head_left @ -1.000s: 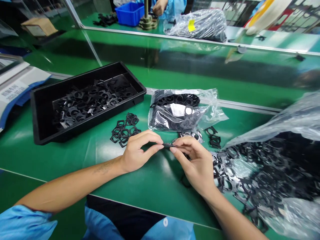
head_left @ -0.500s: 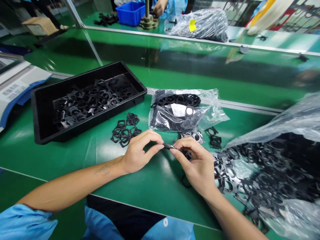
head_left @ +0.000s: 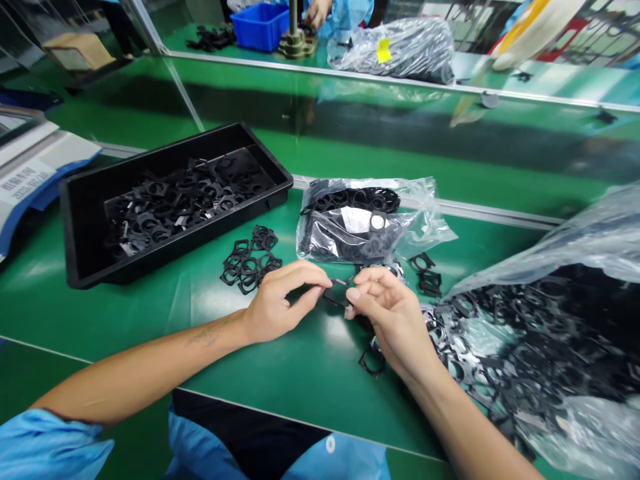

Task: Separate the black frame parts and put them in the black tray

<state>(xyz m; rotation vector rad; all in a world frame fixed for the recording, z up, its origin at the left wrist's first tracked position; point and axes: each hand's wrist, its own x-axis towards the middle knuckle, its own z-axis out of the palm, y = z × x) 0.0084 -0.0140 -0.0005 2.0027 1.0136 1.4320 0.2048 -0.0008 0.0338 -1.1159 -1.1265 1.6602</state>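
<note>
A small black plastic frame (head_left: 335, 299) is held above the green tabletop between my two hands. My left hand (head_left: 280, 300) pinches its left side with thumb and fingertips. The fingers of my right hand (head_left: 383, 303) are closed on its right side and hide part of it. Whether it is one part or two pressed together, I cannot tell. Beyond and left of my left hand lies a small pile of black ring-shaped frames (head_left: 249, 265). Under and beside my right hand are more loose parts, among them a black ring frame (head_left: 373, 360).
A black tray (head_left: 175, 257) holding many black parts stands at left. A clear bag of parts (head_left: 345, 237) lies ahead. A large open plastic bag (head_left: 590, 233) spills parts at right. Across the divider are a blue bin (head_left: 261, 28) and a co-worker's hand (head_left: 318, 12).
My right hand has turned and its fingers have shifted on the black frame, which is now tilted so more of its outline shows. My left hand stays nearly in place.
</note>
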